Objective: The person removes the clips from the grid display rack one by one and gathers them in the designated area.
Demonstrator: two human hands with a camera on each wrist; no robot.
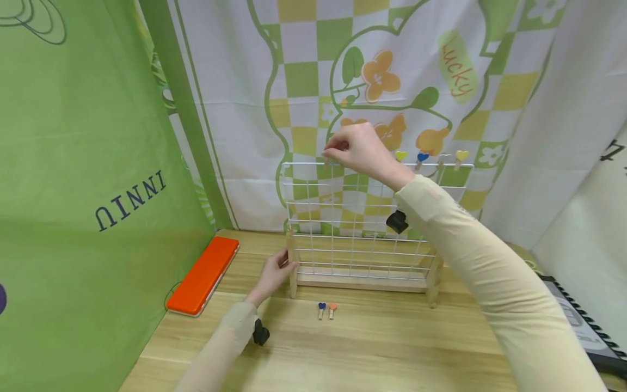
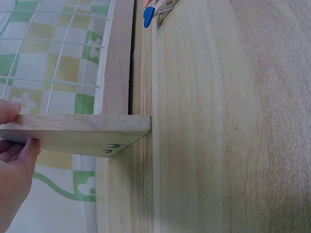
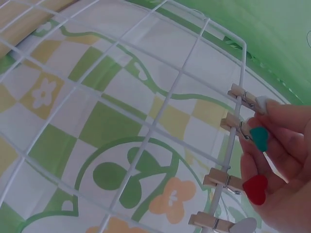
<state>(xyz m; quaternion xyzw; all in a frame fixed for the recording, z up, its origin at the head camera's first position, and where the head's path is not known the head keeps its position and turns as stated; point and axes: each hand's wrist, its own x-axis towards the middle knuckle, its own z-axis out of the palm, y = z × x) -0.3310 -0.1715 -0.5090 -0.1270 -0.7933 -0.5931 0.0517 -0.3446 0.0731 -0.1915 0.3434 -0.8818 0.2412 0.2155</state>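
Observation:
A white wire grid [image 1: 303, 164] stands upright in a wooden stand [image 1: 362, 282]. My left hand [image 1: 273, 275] grips the stand's left wooden post [image 2: 73, 124], thumb on one face and fingers on the other. Up at the grid's top left, my right hand [image 1: 360, 147] pinches a small wooden clothespin with a white heart [image 3: 261, 104], whose jaws sit over the top wire. Beside it on that wire, the right wrist view shows clothespins with a teal heart [image 3: 260, 139], a red heart [image 3: 256, 189] and another white heart [image 3: 244, 225], partly behind or near the fingers.
Farther right along the top wire are clothespins with yellow [image 1: 462, 156] and blue [image 1: 422, 158] hearts. Blue-heart [image 1: 321, 307] and orange-heart [image 1: 332, 308] clothespins lie before the stand. An orange case [image 1: 204, 276] lies left; a spiral-bound item [image 1: 580, 321] is at right. Patterned curtain hangs behind.

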